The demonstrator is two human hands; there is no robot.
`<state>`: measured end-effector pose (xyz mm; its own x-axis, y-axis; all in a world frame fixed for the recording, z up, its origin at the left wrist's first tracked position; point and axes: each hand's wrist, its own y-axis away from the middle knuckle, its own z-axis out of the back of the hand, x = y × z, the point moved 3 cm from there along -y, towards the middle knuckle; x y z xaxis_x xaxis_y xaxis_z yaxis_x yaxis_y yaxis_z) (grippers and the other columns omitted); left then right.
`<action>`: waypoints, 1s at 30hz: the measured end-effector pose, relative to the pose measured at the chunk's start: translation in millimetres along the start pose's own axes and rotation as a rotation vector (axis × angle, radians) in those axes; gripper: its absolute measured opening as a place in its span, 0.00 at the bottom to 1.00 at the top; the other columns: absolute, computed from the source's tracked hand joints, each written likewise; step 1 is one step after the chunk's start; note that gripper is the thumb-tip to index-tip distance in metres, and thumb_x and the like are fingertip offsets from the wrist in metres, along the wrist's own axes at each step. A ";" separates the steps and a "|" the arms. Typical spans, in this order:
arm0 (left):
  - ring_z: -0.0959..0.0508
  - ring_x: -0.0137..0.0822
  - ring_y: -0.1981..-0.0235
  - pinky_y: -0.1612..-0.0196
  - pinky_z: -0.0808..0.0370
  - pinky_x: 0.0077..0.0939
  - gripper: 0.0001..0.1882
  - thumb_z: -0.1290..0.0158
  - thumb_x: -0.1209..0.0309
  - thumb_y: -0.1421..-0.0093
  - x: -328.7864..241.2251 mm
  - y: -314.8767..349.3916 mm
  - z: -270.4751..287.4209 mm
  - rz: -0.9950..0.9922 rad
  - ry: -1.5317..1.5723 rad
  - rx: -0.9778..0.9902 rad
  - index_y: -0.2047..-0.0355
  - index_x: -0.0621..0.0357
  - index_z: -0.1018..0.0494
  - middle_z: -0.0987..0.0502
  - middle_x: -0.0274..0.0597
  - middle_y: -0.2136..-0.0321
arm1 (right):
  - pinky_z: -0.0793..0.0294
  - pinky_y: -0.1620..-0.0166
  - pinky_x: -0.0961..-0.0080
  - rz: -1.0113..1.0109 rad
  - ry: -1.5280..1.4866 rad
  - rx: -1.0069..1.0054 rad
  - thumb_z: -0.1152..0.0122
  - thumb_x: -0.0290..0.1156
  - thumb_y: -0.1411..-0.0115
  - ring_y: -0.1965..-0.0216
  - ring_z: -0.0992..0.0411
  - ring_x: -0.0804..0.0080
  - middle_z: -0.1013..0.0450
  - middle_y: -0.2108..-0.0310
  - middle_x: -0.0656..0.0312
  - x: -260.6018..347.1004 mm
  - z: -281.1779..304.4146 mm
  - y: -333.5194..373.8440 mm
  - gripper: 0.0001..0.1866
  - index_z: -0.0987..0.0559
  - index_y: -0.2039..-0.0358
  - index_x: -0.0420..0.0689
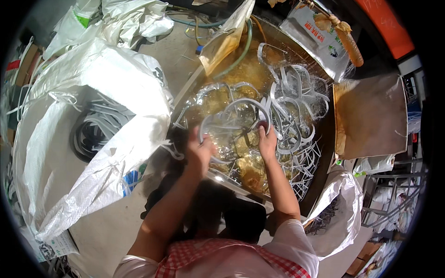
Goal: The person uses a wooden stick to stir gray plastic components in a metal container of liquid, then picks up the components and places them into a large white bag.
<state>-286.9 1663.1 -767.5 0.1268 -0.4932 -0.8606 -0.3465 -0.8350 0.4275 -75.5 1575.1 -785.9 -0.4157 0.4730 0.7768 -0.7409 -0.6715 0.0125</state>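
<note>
Over a wide tub (266, 200) of brownish water, my left hand (199, 153) and my right hand (267, 143) are closed around a grey curved plastic strip (245, 101). The strip arches between them, its far curve bowed away from me. My left fingers are partly blurred at its left side, while my right thumb and fingers pinch its right side. More grey curved strips (289, 111) lie tangled in the water to the right of my right hand. Thin pale sticks (305, 169) crowd the tub's near right side.
At left gapes a big white woven sack (60, 134) with grey and black strips (109, 116) inside. A smaller white sack (345, 231) stands right of the tub. A brown board (371, 118) leans at the right rim. A greenish hose (241, 58) dips into the water.
</note>
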 end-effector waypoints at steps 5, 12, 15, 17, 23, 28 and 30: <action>0.27 0.41 0.65 0.66 0.26 0.36 0.22 0.62 0.86 0.50 -9.7 13.1 -20.7 0.157 0.172 -0.033 0.53 0.61 0.41 0.36 0.47 0.62 | 0.33 0.68 0.71 0.256 -0.014 0.068 0.52 0.34 0.42 0.73 0.32 0.65 0.30 0.74 0.53 38.4 -1.0 56.1 0.12 0.31 0.64 0.38; 0.30 0.38 0.68 0.60 0.38 0.30 0.15 0.53 0.85 0.60 -51.0 21.6 -0.3 -0.901 -1.118 -0.134 0.73 0.52 0.26 0.30 0.37 0.73 | 0.34 0.75 0.83 -0.008 -0.372 -0.099 0.56 0.39 0.39 0.72 0.32 0.79 0.28 0.68 0.61 44.5 38.0 34.3 0.13 0.32 0.68 0.41; 0.32 0.35 0.70 0.61 0.41 0.28 0.11 0.52 0.83 0.62 -49.5 21.9 -11.5 -1.091 -0.969 -0.006 0.81 0.51 0.27 0.31 0.33 0.78 | 0.33 0.60 0.77 0.193 -0.214 0.115 0.56 0.38 0.40 0.62 0.33 0.73 0.31 0.63 0.59 45.1 12.5 55.8 0.16 0.36 0.56 0.40; 0.33 0.40 0.67 0.59 0.41 0.30 0.11 0.54 0.83 0.62 -44.9 22.7 -16.7 -1.030 -0.905 0.067 0.79 0.53 0.27 0.32 0.37 0.76 | 0.34 0.59 0.75 0.278 -0.026 0.472 0.52 0.35 0.42 0.64 0.34 0.73 0.33 0.65 0.60 47.7 -17.3 85.5 0.18 0.38 0.55 0.40; 0.36 0.48 0.53 0.46 0.43 0.39 0.21 0.56 0.82 0.53 -62.3 30.4 -28.0 -0.882 -0.442 -0.307 0.56 0.62 0.37 0.34 0.48 0.59 | 0.34 0.63 0.74 0.223 -0.288 0.319 0.48 0.30 0.46 0.69 0.37 0.70 0.37 0.68 0.55 49.0 -39.1 89.6 0.20 0.42 0.57 0.37; 0.29 0.42 0.59 0.56 0.32 0.33 0.23 0.50 0.71 0.47 -7.5 9.0 -5.4 0.180 0.566 0.085 0.52 0.67 0.43 0.33 0.50 0.56 | 0.37 0.56 0.62 0.382 0.054 0.694 0.40 0.31 0.54 0.59 0.35 0.49 0.33 0.66 0.45 77.8 -42.1 100.0 0.24 0.36 0.58 0.36; 0.29 0.39 0.69 0.65 0.31 0.30 0.22 0.51 0.71 0.48 -14.6 5.6 0.9 0.236 0.455 0.063 0.54 0.66 0.42 0.31 0.47 0.66 | 0.35 0.58 0.65 0.585 0.028 0.682 0.42 0.34 0.51 0.61 0.34 0.55 0.31 0.68 0.51 89.2 -34.8 74.9 0.17 0.31 0.64 0.37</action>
<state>-291.5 1665.8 -752.8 0.4256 -0.7340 -0.5292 -0.4678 -0.6791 0.5657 -186.5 1586.8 -737.5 -0.6476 -0.0435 0.7608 0.0638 -0.9980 -0.0028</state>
